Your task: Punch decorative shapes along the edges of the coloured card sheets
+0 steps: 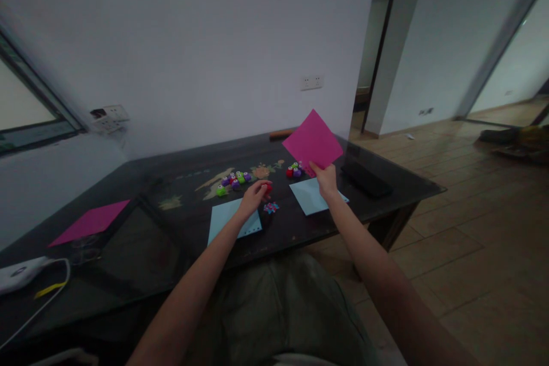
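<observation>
Your right hand [326, 178] grips a pink sheet [313, 138] near its lower corner, thumb across the front, so that it stands raised and tilted above the far right part of the dark table [253, 151]. Your left hand [254, 197] is closed, thumb and fingers pinching a small red piece [268, 187]; the view is dim and small there, so its exact shape is hard to make out. Just below that hand, a blue-and-pink spiky piece [271, 207] lies on the tabletop, between two light blue sheets. The left blue sheet [227, 218] lies partly under your left forearm, and the right blue sheet [309, 197] lies flat beneath your right hand and wrist. Beyond your left hand sits a group of purple, green and red toys with big eyes [235, 184]; a smaller toy cluster [295, 172] sits just beside the raised sheet's lower edge. A black oblong object [366, 179] lies to the right, and a second pink sheet [91, 222] lies well apart at far left.
</observation>
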